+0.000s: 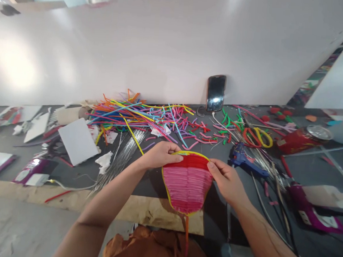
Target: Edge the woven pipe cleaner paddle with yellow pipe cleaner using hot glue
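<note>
Between my two hands is a pipe-cleaner panel (188, 182), filled with pink and red rows and edged in yellow. Its wide edge faces away from me, and an orange-red stem (186, 232) hangs from its narrow end. My left hand (165, 154) pinches the upper left of the yellow rim. At the upper right corner, the thumb and fingers of my right hand (223, 180) are closed on the same rim. The panel is held over the near edge of the dark table. Behind it lie short cut pieces of pipe cleaner (205, 138).
A heap of coloured pipe cleaners (137, 114) lies at the back, near bare wires (123, 152). A phone (216, 93) leans on the white board (165, 46). To the right are a blue glue gun (246, 160), orange-and-yellow-handled scissors (258, 137) and a red can (298, 140).
</note>
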`<state>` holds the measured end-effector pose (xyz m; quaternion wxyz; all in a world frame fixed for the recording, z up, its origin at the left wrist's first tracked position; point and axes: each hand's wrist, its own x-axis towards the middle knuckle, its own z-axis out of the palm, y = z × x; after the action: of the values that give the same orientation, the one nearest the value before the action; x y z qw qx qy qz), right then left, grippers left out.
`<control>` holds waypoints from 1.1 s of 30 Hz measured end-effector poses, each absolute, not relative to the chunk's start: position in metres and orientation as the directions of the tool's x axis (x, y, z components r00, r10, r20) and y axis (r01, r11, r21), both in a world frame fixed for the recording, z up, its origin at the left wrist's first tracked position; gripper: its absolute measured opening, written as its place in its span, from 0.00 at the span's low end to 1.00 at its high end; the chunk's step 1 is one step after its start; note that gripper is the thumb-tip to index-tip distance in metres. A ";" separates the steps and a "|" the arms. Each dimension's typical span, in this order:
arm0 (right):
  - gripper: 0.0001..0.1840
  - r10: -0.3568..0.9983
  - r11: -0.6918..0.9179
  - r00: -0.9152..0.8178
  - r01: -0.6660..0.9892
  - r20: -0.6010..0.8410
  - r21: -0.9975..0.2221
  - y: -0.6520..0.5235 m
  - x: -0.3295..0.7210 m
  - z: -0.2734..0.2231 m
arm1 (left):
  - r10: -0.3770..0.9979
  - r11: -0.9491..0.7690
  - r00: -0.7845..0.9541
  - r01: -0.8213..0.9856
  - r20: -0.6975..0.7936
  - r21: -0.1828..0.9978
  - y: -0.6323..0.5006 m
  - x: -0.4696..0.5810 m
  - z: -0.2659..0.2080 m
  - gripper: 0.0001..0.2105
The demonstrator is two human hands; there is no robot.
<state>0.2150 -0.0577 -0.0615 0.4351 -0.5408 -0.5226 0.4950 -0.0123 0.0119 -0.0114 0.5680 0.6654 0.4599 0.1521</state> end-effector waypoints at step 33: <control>0.14 0.951 0.022 -0.303 0.286 -0.069 -0.958 -0.023 0.207 -0.025 | 0.801 -0.065 0.552 0.463 -0.231 0.884 0.004 0.005 0.001 0.10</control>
<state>0.2069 -0.0235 -0.0253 0.3317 -0.4884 -0.6330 0.5007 0.0052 0.0045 0.0013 0.5197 0.7114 0.4443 0.1625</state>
